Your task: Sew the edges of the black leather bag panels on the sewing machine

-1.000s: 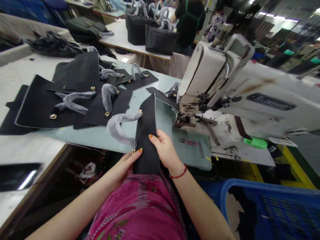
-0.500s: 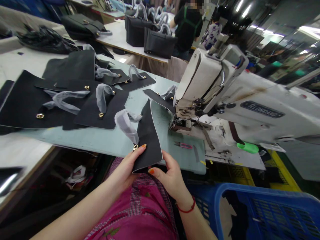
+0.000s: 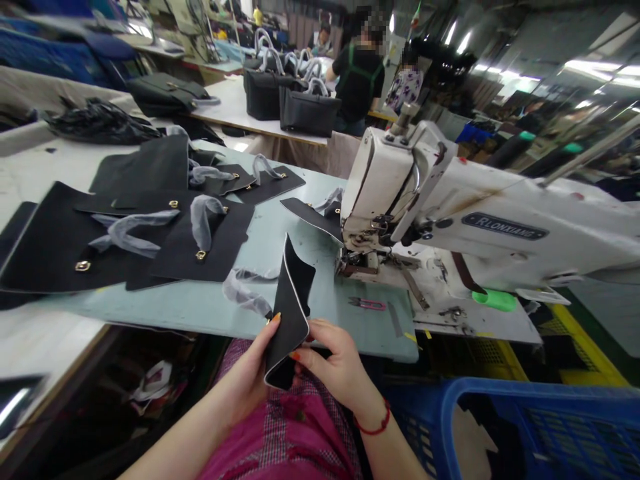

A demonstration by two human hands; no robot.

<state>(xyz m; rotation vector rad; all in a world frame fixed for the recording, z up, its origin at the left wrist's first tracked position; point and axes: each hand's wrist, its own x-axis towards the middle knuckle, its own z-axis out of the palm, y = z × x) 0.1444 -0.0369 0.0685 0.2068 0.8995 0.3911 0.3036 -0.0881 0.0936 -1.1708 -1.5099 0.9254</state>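
Left hand (image 3: 250,373) and right hand (image 3: 334,363) both pinch the bent black panel (image 3: 291,310), upright just in front-left of the sewing machine (image 3: 400,193) - its trailing wrapped handle (image 3: 244,293) could snag, or the fold crease.

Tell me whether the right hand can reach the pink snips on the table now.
Probably yes: the pink snips lie on bare table just beyond the right hand, nothing between. That hand grips the black panel, though, so it must let go.
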